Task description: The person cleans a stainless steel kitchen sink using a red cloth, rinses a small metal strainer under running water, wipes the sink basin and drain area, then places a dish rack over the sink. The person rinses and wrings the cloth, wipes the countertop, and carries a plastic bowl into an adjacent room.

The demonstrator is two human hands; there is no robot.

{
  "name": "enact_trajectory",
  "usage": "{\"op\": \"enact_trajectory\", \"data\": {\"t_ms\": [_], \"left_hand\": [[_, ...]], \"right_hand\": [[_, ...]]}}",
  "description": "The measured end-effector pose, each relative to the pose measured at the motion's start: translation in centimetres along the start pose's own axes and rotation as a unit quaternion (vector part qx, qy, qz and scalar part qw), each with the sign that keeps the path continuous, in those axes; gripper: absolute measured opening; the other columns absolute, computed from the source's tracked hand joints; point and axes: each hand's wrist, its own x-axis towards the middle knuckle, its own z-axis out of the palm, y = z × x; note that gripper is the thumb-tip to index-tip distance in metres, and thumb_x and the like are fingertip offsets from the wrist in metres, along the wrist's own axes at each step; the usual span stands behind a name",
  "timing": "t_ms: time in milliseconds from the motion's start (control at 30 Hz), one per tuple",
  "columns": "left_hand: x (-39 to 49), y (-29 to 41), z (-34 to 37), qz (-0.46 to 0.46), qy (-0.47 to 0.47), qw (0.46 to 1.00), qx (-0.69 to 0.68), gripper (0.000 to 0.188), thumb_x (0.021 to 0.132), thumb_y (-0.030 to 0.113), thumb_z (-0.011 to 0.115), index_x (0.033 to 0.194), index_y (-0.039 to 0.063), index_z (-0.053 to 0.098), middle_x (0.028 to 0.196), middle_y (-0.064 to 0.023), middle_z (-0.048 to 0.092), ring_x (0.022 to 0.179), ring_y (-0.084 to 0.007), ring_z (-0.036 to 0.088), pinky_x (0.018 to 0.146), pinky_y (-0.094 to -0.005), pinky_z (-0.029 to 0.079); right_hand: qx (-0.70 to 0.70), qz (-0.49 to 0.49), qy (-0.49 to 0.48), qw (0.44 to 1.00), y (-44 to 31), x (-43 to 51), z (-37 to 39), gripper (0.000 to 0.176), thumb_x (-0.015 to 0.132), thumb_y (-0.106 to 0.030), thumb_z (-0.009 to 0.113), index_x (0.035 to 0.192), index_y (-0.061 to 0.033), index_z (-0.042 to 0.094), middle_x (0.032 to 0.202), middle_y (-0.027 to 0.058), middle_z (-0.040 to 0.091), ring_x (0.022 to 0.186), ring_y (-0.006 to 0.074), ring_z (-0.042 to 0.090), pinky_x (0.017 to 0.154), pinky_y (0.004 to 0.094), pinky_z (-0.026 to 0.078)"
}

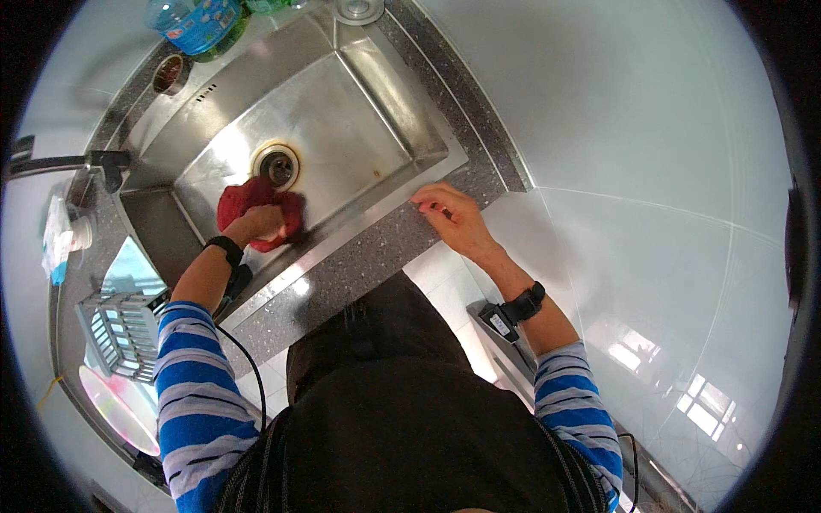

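My left hand [260, 223] grips a dark red cloth [240, 200] and presses it against the floor of a stainless steel sink [340, 122], near its front wall. The cloth's far edge reaches the drain [277, 167], an open round hole with brownish staining around its ring. Over the front rim of the sink, close to the right end of the speckled grey stone counter [359, 243], hovers my right hand [452, 215]. Its fingers are loosely curled, with a gap at the thumb and nothing visible in them. Contact between that hand and the counter cannot be made out.
A black faucet [109, 167] reaches in from the left. Behind the sink stand a blue-labelled plastic bottle [202, 29], a small cup [170, 74] and a metal strainer [358, 9]. A grey plastic rack [125, 330] sits by my left forearm. Tiled wall [628, 115] borders the right.
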Motion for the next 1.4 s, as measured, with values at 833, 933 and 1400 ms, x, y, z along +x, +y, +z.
{"op": "enact_trajectory", "data": {"t_ms": [833, 933, 1400], "left_hand": [[-38.2, 12.3, -16.7, 0.192, 0.622, 0.54, -0.533, 0.024, 0.079, 0.008, 0.049, 0.089, -0.005, 0.065, 0.084, -0.0069, 0.066, 0.074, -0.0119, 0.058, 0.071, -0.0225, 0.045], [-38.9, 13.3, -17.1, 0.258, 0.631, 0.498, -0.537, 0.022, 0.078, 0.008, 0.049, 0.087, -0.005, 0.065, 0.082, -0.0061, 0.065, 0.074, -0.0114, 0.057, 0.072, -0.0223, 0.044], [-27.7, 5.9, -1.2, -0.101, 0.442, 0.821, -0.347, 0.057, 0.082, 0.017, 0.068, 0.134, 0.004, 0.051, 0.129, -0.0221, 0.057, 0.12, -0.0344, 0.055, 0.101, -0.0383, 0.044]], "right_hand": [[-0.133, -0.17, -0.09, 0.972, -11.4, 16.4, 14.7, 0.086, 0.072, -0.019, 0.078, 0.148, -0.0161, 0.036, 0.142, 0.0185, 0.043, 0.131, 0.0359, 0.043, 0.106, 0.0413, 0.041], [-0.157, -0.164, -0.11, 0.968, -12.5, 17.9, 17.2, 0.062, 0.082, -0.017, 0.07, 0.139, -0.013, 0.047, 0.132, 0.0137, 0.051, 0.123, 0.0309, 0.051, 0.095, 0.0417, 0.048], [0.124, 0.164, -0.376, 0.903, -13.4, 12.8, 21.5, 0.027, 0.086, -0.013, 0.064, 0.111, -0.0031, 0.06, 0.084, 0.0101, 0.068, 0.064, 0.0126, 0.06, 0.051, 0.025, 0.047]]}}
